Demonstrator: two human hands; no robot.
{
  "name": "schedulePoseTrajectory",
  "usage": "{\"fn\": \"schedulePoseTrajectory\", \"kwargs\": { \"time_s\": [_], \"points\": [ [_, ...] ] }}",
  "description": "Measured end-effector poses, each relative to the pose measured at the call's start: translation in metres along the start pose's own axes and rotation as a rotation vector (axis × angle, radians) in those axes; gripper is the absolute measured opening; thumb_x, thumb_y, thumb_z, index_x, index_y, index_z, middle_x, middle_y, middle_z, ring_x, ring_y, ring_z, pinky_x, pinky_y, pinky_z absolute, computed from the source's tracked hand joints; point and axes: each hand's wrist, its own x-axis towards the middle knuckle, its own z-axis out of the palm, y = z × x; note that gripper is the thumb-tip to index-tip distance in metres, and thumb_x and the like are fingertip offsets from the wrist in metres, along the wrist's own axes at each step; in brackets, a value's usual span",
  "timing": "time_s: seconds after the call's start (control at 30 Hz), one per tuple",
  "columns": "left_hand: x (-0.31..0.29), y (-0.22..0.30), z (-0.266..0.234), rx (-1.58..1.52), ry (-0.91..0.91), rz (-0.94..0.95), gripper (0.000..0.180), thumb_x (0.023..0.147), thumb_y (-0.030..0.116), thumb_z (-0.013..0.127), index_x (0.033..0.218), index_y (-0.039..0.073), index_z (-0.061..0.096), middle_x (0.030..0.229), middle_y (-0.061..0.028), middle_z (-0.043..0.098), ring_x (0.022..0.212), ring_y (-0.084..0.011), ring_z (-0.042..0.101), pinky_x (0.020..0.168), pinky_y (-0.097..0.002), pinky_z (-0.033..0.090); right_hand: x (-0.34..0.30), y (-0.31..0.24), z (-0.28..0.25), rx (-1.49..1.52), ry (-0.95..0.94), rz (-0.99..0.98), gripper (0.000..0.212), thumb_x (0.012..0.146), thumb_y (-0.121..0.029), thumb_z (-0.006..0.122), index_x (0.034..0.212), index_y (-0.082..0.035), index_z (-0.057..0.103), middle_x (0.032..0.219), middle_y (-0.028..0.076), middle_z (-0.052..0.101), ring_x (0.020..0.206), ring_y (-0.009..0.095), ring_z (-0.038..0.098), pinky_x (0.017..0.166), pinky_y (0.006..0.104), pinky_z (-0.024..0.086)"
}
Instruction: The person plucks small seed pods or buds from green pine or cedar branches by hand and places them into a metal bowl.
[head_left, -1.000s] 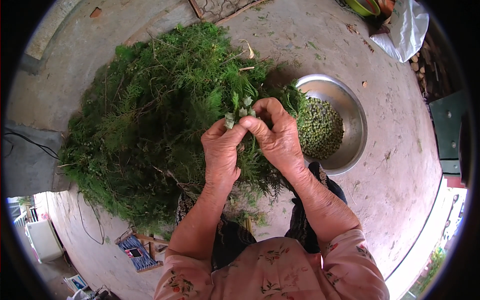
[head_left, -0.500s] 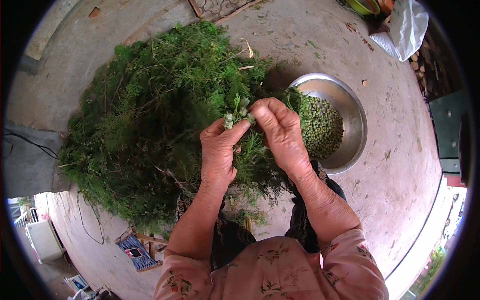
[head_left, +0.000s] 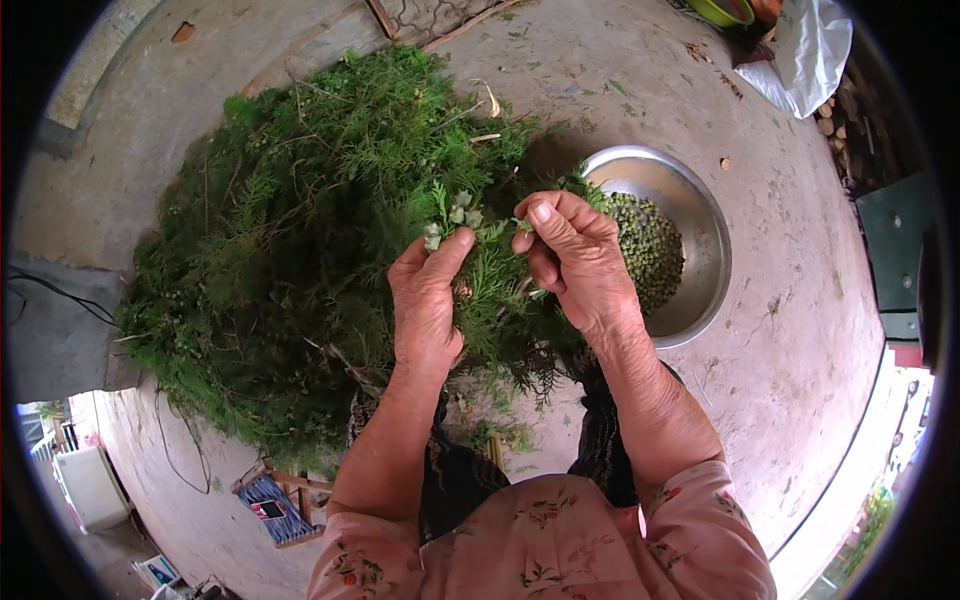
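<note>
My left hand (head_left: 427, 305) is closed on a conifer sprig with pale green knobbly cones (head_left: 463, 213) showing past the thumb and fingertips. A little to its right, my right hand (head_left: 588, 262) pinches a small green leafy bit (head_left: 524, 227) between thumb and forefinger, the other fingers curled. Both hands are held over the right edge of a large heap of green conifer branches (head_left: 270, 200). Beyond my right hand stands a wide metal basin (head_left: 716, 240), partly filled with small round green cones (head_left: 655, 262).
A small stool with a blue woven seat (head_left: 268, 508) stands at lower left. White sacking (head_left: 808, 60) and a green bowl (head_left: 722, 10) sit at the far right, near stacked firewood (head_left: 850, 130). A dark cable (head_left: 65, 290) runs along the left. Leaf scraps dot the concrete floor.
My hands have drawn apart. The right one has moved a little right with a small green bit in its pinch; the left keeps the coned sprig and has shifted slightly left.
</note>
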Motion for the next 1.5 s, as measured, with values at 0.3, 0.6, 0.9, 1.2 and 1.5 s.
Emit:
{"fn": "schedulePoseTrajectory", "kwargs": {
  "time_s": [0.3,0.6,0.9,1.2,1.5],
  "points": [
    [-0.002,0.002,0.0,-0.255,-0.155,-0.025,0.029,0.085,0.025,0.054,0.104,0.005,0.047,0.099,-0.0207,0.053,0.049,-0.0073,0.042,0.04,-0.0179,0.033,0.003,0.016,-0.001,-0.018,0.07,0.169,0.019,0.081,-0.024,0.062,0.079,-0.005,0.059,0.055,-0.001,0.05,0.037,0.005,0.036,0.033,0.0183,0.022],
    [0.004,-0.005,-0.012,-0.285,-0.193,-0.076,0.028,0.09,0.029,0.044,0.099,0.003,0.047,0.089,-0.0088,0.055,0.044,-0.0068,0.038,0.043,-0.0198,0.031,0.001,0.022,0.006,0.0,0.028,0.155,0.023,0.083,-0.027,0.059,0.081,-0.005,0.06,0.059,-0.001,0.051,0.04,0.005,0.037,0.035,0.0181,0.023],
    [0.001,0.002,-0.005,-0.211,-0.183,-0.076,0.031,0.09,0.031,0.043,0.087,0.001,0.051,0.079,-0.0085,0.059,0.044,-0.0076,0.042,0.044,-0.0198,0.034,-0.007,0.022,0.017,0.019,-0.03,0.226,0.02,0.09,-0.016,0.047,0.076,-0.002,0.054,0.064,0.006,0.059,0.041,0.006,0.044,0.033,0.0176,0.025],
    [0.003,-0.001,-0.007,-0.168,-0.063,-0.04,0.018,0.085,0.02,0.056,0.095,0.005,0.056,0.079,-0.0001,0.058,0.064,-0.0087,0.053,0.052,-0.0221,0.043,-0.007,0.036,0.011,0.107,0.033,0.215,0.013,0.088,-0.013,0.05,0.082,-0.002,0.053,0.064,0.005,0.055,0.041,0.007,0.04,0.035,0.0184,0.027],
    [-0.002,-0.003,-0.004,0.08,-0.061,0.119,0.015,0.077,0.013,0.066,0.089,0.005,0.064,0.081,0.0024,0.062,0.071,-0.0049,0.052,0.065,-0.0208,0.041,0.008,-0.011,-0.007,0.145,-0.005,-0.068,0.028,0.087,-0.032,0.051,0.085,-0.005,0.054,0.072,0.002,0.055,0.051,0.007,0.046,0.041,0.0184,0.031]
  ]
}}
